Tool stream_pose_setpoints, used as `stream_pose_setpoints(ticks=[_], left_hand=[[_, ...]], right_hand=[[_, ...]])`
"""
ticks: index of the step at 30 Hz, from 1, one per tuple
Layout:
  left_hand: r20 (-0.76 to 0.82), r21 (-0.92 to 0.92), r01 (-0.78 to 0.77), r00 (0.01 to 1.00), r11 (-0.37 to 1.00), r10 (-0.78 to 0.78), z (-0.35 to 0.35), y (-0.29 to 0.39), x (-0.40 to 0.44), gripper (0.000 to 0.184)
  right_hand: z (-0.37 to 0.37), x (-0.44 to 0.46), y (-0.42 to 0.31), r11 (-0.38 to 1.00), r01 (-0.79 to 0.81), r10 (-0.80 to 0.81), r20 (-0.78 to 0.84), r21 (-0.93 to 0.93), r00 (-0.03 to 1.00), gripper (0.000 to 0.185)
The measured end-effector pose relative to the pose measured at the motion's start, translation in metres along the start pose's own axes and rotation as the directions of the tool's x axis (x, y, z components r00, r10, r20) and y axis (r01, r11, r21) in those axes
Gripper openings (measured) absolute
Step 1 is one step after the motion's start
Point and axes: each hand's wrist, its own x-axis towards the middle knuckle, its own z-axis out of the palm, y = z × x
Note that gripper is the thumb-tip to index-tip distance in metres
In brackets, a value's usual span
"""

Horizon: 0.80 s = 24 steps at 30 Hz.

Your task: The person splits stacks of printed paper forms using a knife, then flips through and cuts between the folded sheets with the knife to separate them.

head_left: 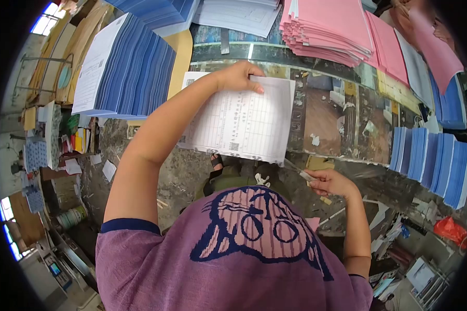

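Printed sheets (264, 124) are overhung past the table (324, 116) edge, far side covered by the left hand (238, 78), pinch can't be told; corner could get nicked if the thin tool (305, 175), clutched by the right hand (331, 183), is slipped

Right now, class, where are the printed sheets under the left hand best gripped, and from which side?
Probably the right edge, toward its far corner, from the right, in a flat pinch. The printed sheets are thin, that edge uncovered; the left hand is over the far edge, and the thin tool in the right hand points at the near right corner.
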Motion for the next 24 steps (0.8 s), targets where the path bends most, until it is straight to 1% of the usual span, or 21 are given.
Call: stream_pose_setpoints(ticks=[2, 4, 5, 7, 9, 10, 12, 13, 14, 15, 17, 18, 19, 20, 21, 22, 23, 24], left_hand=[[-0.040, 0.018, 0.015, 0.999, 1.000, -0.014, 0.003, 0.004, 0.003, 0.023], [-0.072, 0.084, -0.036, 0.997, 0.996, 0.042, 0.010, 0.012, 0.010, 0.022], [-0.063, 0.086, -0.035, 0.997, 0.996, 0.041, 0.013, 0.013, 0.016, 0.022], [-0.047, 0.109, -0.036, 0.998, 0.993, 0.042, 0.012, 0.013, 0.026, 0.024], [-0.040, 0.088, -0.031, 0.999, 0.996, 0.035, 0.011, 0.014, 0.028, 0.023], [-0.037, 0.064, -0.018, 0.999, 0.998, 0.021, 0.010, 0.015, 0.028, 0.022], [-0.028, 0.015, 0.008, 1.000, 1.000, -0.008, 0.007, 0.016, 0.026, 0.020], [-0.024, 0.018, 0.001, 1.000, 1.000, 0.000, 0.005, 0.015, 0.025, 0.020], [-0.014, -0.016, -0.043, 0.999, 0.999, 0.043, 0.004, 0.012, 0.029, 0.023], [-0.004, -0.050, -0.086, 0.996, 0.995, 0.086, 0.002, 0.006, 0.033, 0.025], [0.015, -0.120, -0.165, 0.986, 0.979, 0.168, 0.001, -0.005, 0.042, 0.031], [0.021, -0.140, -0.260, 0.964, 0.955, 0.265, -0.002, -0.014, 0.043, 0.031], [0.025, -0.162, -0.351, 0.933, 0.922, 0.360, -0.006, -0.021, 0.042, 0.031], [0.031, -0.160, -0.363, 0.928, 0.918, 0.372, -0.011, -0.024, 0.039, 0.031], [0.018, -0.171, -0.392, 0.916, 0.904, 0.401, -0.015, -0.026, 0.034, 0.029], [0.006, -0.183, -0.421, 0.903, 0.888, 0.430, -0.016, -0.027, 0.031, 0.027], [0.012, -0.181, -0.433, 0.897, 0.883, 0.442, -0.015, -0.025, 0.031, 0.027], [0.015, -0.177, -0.392, 0.916, 0.903, 0.401, -0.013, -0.023, 0.030, 0.026]], right_hand=[[0.021, 0.009, -0.003, 0.999, 0.028, -0.027, -0.046, 0.025, 0.999, 0.041], [0.046, 0.026, -0.006, 0.994, 0.059, -0.055, -0.048, 0.096, 0.997, 0.042], [0.059, 0.038, -0.011, 0.984, 0.130, -0.141, -0.082, -0.123, 0.987, 0.044], [0.086, 0.080, -0.016, 0.901, 0.346, -0.364, -0.022, -0.260, 0.931, 0.042], [0.122, 0.120, -0.045, 0.887, 0.384, -0.386, 0.043, -0.258, 0.921, 0.039], [0.136, 0.140, -0.051, 0.888, 0.424, -0.424, 0.041, -0.178, 0.905, 0.038], [0.159, 0.174, -0.060, 0.811, 0.437, -0.371, 0.237, -0.388, 0.898, 0.037], [0.163, 0.171, -0.057, 0.714, 0.576, -0.539, 0.213, -0.398, 0.815, 0.037], [0.159, 0.163, -0.054, 0.591, 0.687, -0.685, 0.187, -0.423, 0.704, 0.037], [0.138, 0.130, -0.071, 0.663, 0.600, -0.593, 0.175, -0.447, 0.786, 0.038], [0.080, 0.062, -0.079, 0.710, 0.526, -0.521, 0.152, -0.468, 0.840, 0.038], [0.044, 0.037, -0.048, 0.800, 0.572, -0.568, 0.077, -0.180, 0.819, 0.039], [0.016, 0.019, -0.015, 0.798, 0.590, -0.594, -0.011, 0.124, 0.805, 0.040], [0.011, 0.011, 0.002, 0.645, 0.724, -0.617, -0.394, 0.243, 0.681, 0.041], [0.007, 0.009, -0.011, 0.663, 0.703, -0.509, -0.533, 0.258, 0.675, 0.040], [0.002, 0.008, -0.026, 0.675, 0.683, -0.386, -0.657, 0.278, 0.648, 0.039], [-0.002, 0.008, -0.024, 0.672, 0.690, -0.387, -0.666, 0.270, 0.637, 0.039], [-0.010, 0.009, -0.017, 0.770, 0.578, -0.357, -0.567, 0.272, 0.743, 0.039]])
